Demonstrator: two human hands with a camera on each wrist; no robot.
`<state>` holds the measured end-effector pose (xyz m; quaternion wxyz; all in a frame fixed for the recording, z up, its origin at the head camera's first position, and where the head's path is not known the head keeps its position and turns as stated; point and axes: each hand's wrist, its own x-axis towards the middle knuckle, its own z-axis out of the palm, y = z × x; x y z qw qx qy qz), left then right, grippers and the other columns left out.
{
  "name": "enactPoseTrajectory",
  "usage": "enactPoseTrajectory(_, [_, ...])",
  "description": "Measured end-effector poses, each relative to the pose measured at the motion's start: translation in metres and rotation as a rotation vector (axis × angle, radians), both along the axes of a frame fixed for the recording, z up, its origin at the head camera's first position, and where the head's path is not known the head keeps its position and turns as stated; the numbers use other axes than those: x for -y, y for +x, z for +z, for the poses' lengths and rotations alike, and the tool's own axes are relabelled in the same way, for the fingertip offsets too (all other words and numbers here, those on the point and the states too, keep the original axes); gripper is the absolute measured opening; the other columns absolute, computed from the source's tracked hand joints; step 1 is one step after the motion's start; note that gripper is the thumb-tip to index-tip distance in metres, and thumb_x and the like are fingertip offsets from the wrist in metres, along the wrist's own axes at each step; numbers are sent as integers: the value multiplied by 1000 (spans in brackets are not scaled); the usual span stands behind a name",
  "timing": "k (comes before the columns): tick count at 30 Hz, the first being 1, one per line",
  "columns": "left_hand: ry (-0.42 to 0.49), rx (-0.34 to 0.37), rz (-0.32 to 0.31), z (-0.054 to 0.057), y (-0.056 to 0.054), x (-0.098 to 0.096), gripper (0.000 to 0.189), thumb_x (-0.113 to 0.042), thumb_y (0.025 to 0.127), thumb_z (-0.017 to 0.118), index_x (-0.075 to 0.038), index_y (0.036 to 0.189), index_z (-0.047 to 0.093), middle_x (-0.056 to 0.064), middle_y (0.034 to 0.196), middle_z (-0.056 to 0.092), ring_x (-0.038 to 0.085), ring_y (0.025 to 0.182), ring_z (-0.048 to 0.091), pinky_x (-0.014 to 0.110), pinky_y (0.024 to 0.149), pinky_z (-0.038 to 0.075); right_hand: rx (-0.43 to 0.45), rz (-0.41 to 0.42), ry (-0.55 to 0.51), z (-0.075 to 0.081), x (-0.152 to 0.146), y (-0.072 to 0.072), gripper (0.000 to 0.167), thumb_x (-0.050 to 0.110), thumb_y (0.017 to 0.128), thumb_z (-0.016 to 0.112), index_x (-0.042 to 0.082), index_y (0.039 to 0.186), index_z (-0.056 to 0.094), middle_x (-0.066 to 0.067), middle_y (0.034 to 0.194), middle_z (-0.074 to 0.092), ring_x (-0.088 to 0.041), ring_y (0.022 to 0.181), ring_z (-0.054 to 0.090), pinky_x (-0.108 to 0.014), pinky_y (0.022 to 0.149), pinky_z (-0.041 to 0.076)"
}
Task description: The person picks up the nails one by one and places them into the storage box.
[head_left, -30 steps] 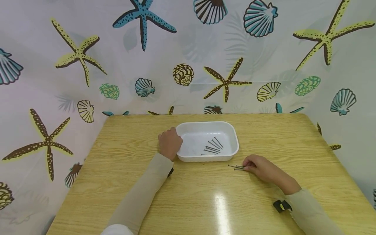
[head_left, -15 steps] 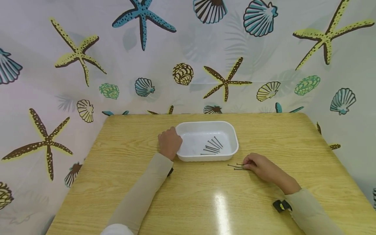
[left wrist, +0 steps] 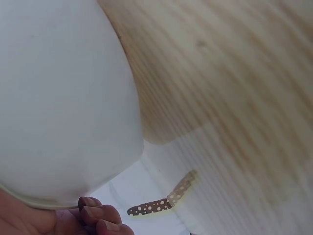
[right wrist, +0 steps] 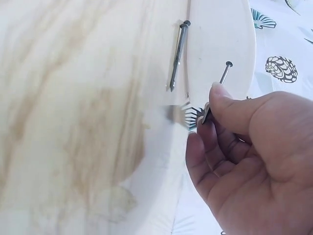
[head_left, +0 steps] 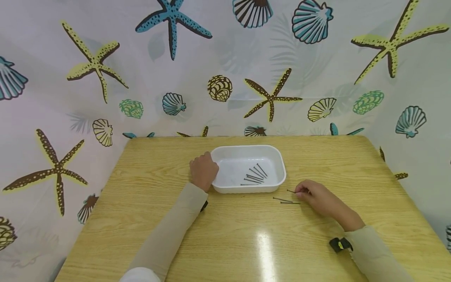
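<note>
My left hand [head_left: 204, 171] grips the left end of a white plastic tray [head_left: 246, 190]. In the left wrist view its fingers [left wrist: 100, 215] curl at the tray's rim, beside the tray's smooth outer wall. To the right of the tray, my right hand [head_left: 317, 197] pinches a thin metal nail [head_left: 291, 191] between thumb and fingers, its head pointing out to the left. The right wrist view shows this nail [right wrist: 225, 73] sticking out past the thumb tip. Just below that hand, two more nails [head_left: 290, 203] lie on the table.
Several nails [head_left: 261, 170] lie fanned out inside the tray, toward its right half. The wooden table [head_left: 225, 243] reaches back to a hanging cloth [head_left: 197, 70] printed with starfish and shells, which also covers both sides.
My right hand has drawn one nail from the small group on the table and raised it slightly up and to the right. The left hand and tray stay put.
</note>
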<state>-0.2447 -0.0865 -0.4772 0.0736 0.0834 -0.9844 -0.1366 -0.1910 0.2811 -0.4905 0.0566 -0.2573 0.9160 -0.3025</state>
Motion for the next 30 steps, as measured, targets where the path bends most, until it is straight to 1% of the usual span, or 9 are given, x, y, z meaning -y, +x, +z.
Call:
enactPoseTrajectory(6, [-5,3,1,1,-1,0,24,-18,86,50,-1,100,60,14,85,64,32,80,60,45,76,42,-39,-31,-16,6,-4,-2,6,9,91,59,6,95,61,-2,87,59,-13,78,52,-30,68,45])
enactPoseTrajectory(17, [3,-1,-6,-1,-1,1,23,-18,86,49,-1,99,59,14,83,63,32,79,59,45,75,41,-54,-76,-36,13,-2,-4,9,9,90,59,3,95,62,-1,86,59,-15,79,52,-33,71,45])
enactPoseTrajectory(20, [9,-5,-3,-3,-2,1,22,-18,87,50,-1,98,59,14,83,63,32,79,59,44,75,41,-87,-96,-52,14,-2,-5,7,8,90,59,4,95,62,-2,86,60,-15,77,52,-30,68,45])
enactPoseTrajectory(24, [12,-4,1,-4,-2,1,22,-18,87,50,-2,98,59,14,83,63,31,79,59,44,75,40,-153,-112,-76,17,-2,-6,5,8,90,59,6,94,61,-2,87,60,-15,76,54,-28,65,46])
enactPoseTrajectory(30, [18,13,2,-2,-2,0,23,-19,87,49,-2,99,59,13,84,63,31,79,58,43,75,39,-229,-128,-102,24,1,-7,5,8,91,58,8,95,60,0,85,58,-14,77,54,-28,66,47])
